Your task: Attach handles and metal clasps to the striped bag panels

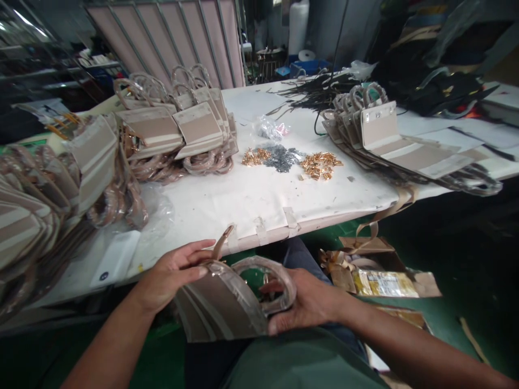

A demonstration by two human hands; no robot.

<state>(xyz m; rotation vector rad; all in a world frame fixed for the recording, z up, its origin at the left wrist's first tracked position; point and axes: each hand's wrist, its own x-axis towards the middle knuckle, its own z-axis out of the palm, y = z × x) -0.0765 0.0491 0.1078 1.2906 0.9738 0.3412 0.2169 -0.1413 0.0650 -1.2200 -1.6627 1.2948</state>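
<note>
A taupe handbag panel [227, 305] with a plastic-wrapped loop handle [263, 265] is held above my lap, in front of the table edge. My left hand [178, 273] pinches its upper left corner, where a narrow tan strap [223, 241] sticks up with a small metal piece near its tip. On the right side my right hand [302, 300] grips the panel's edge, its thumb on the face and its fingers reaching through or behind the handle loop. A shiny metal fitting shows beside those fingers. The panel's lower back is hidden.
On the white table [211, 200] lie gold fittings [320, 165], grey metal pieces [281, 156] and a clear plastic bag [270, 128]. Stacks of bag panels [198, 127] stand left, more panels [379, 127] right. An open carton [381, 270] sits below the table on the right.
</note>
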